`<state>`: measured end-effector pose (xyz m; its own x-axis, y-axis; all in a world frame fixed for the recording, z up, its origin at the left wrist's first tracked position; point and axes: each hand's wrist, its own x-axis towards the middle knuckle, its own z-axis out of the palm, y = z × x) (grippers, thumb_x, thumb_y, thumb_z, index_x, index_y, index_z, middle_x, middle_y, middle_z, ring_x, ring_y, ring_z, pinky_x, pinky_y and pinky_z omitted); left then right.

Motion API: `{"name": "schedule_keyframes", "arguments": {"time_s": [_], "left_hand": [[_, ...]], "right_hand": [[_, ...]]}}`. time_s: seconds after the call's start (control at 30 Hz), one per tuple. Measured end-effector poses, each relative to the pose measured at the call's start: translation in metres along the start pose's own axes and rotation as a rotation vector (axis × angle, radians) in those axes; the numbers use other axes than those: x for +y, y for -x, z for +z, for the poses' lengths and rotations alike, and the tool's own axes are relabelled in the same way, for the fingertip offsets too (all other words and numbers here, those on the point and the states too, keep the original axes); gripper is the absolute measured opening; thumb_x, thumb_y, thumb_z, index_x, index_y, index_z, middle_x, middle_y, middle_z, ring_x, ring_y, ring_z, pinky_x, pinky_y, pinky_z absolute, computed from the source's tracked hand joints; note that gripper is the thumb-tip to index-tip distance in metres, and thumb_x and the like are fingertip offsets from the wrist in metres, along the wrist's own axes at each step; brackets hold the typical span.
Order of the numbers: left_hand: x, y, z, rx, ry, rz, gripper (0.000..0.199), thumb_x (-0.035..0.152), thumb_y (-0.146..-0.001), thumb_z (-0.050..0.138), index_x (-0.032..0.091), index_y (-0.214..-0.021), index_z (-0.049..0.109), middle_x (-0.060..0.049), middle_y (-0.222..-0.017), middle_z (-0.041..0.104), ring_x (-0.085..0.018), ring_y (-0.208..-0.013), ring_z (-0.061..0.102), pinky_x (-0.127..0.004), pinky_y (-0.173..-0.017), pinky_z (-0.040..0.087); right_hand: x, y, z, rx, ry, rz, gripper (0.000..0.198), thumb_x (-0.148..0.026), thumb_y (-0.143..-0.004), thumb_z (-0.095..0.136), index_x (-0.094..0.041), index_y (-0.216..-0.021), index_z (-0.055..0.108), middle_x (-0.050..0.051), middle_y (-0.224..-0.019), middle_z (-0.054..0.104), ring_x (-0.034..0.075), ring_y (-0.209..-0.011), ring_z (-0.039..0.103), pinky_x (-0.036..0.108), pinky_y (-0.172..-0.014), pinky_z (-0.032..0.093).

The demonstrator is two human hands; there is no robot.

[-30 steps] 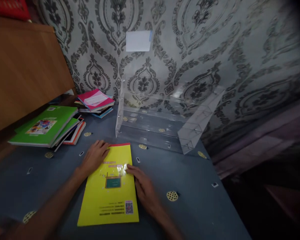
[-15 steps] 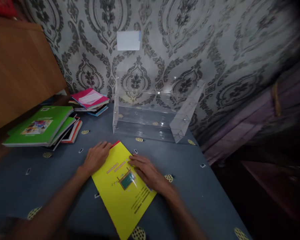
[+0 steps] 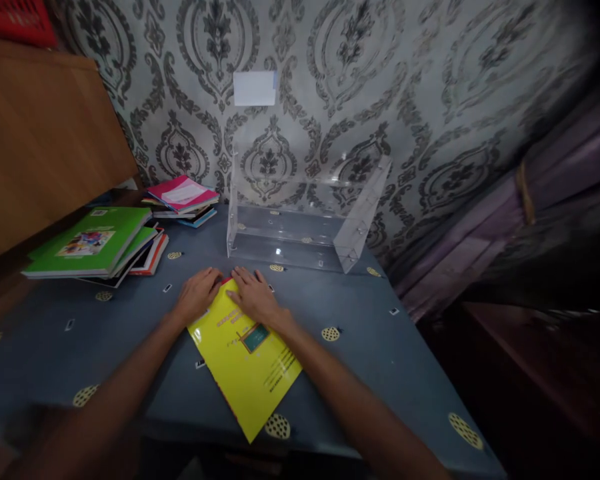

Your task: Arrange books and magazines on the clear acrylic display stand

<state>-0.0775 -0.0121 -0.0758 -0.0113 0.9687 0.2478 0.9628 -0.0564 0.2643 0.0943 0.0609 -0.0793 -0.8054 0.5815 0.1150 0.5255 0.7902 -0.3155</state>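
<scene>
A yellow book point(image 3: 250, 393) with a small chalkboard picture lies slantwise on the blue table cover, its far corner red. At its upper left edge, my left hand point(image 3: 200, 293) has its fingers bent over the edge, holding the book; the fingers' undersides are hidden. My right hand point(image 3: 254, 297) rests palm down on the book's far corner, fingers spread and close to the left hand's fingertips. Beyond both hands stands a clear acrylic rack point(image 3: 357, 223) with stepped tiers and a white label panel point(image 3: 255, 89) at its top.
Left on the table is a pile of books topped by a green book point(image 3: 93, 243). Behind it sits a smaller stack with a pink cover point(image 3: 200, 193). A wooden cabinet point(image 3: 50, 140) borders the left, a purple curtain point(image 3: 460, 257) the right. The table's right edge point(image 3: 445, 367) slopes down.
My right hand has slid from the book's right side to its far corner, beside my left hand. The left hand stays at the left edge. The camera view has shifted slightly.
</scene>
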Motion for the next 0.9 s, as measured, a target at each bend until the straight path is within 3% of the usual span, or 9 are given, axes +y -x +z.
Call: {"name": "schedule_keyframes", "arguments": {"time_s": [0.23, 0.43, 0.6, 0.73, 0.9], "left_hand": [[0.002, -0.001, -0.001, -0.046, -0.068, 0.003, 0.025, 0.025, -0.097, 0.040, 0.019, -0.103, 0.064, -0.008, -0.100, 0.065, -0.023, -0.096, 0.062, -0.032, -0.084, 0.047], [0.003, 0.000, 0.000, -0.043, -0.107, -0.015, 0.030, 0.027, -0.098, 0.038, 0.018, -0.105, 0.066, -0.009, -0.100, 0.064, -0.024, -0.097, 0.061, -0.033, -0.082, 0.047], [0.007, 0.000, -0.001, -0.045, -0.138, -0.025, 0.030, 0.029, -0.098, 0.038, 0.019, -0.105, 0.066, -0.010, -0.100, 0.064, -0.026, -0.098, 0.061, -0.034, -0.080, 0.047], [0.012, 0.005, -0.004, -0.054, -0.217, -0.037, 0.030, 0.027, -0.100, 0.037, 0.018, -0.111, 0.064, -0.010, -0.105, 0.067, -0.027, -0.101, 0.063, -0.036, -0.081, 0.048], [0.018, 0.028, -0.015, -0.108, -0.350, -0.116, 0.032, 0.022, -0.100, 0.032, 0.016, -0.113, 0.061, -0.014, -0.111, 0.068, -0.029, -0.100, 0.066, -0.038, -0.077, 0.050]], "right_hand": [[0.028, 0.053, -0.006, -0.033, 0.026, -0.007, 0.058, -0.041, -0.105, 0.039, -0.010, -0.153, 0.037, 0.017, -0.159, 0.038, 0.028, -0.151, 0.028, 0.055, -0.123, 0.022], [0.026, 0.114, -0.013, 0.013, 0.056, 0.023, 0.059, -0.047, -0.105, 0.037, -0.011, -0.151, 0.041, 0.017, -0.159, 0.038, 0.028, -0.150, 0.030, 0.054, -0.122, 0.025], [0.019, 0.155, -0.010, 0.017, 0.187, 0.045, 0.053, -0.040, -0.105, 0.039, -0.014, -0.150, 0.043, 0.017, -0.158, 0.040, 0.029, -0.149, 0.033, 0.052, -0.121, 0.030], [0.014, 0.167, -0.007, 0.044, 0.226, 0.070, 0.047, -0.033, -0.105, 0.038, -0.019, -0.148, 0.047, 0.015, -0.157, 0.043, 0.029, -0.148, 0.035, 0.053, -0.119, 0.033], [0.026, 0.146, -0.011, -0.005, 0.254, 0.043, 0.045, -0.032, -0.104, 0.042, -0.022, -0.148, 0.048, 0.016, -0.156, 0.044, 0.031, -0.149, 0.033, 0.055, -0.118, 0.033]]}}
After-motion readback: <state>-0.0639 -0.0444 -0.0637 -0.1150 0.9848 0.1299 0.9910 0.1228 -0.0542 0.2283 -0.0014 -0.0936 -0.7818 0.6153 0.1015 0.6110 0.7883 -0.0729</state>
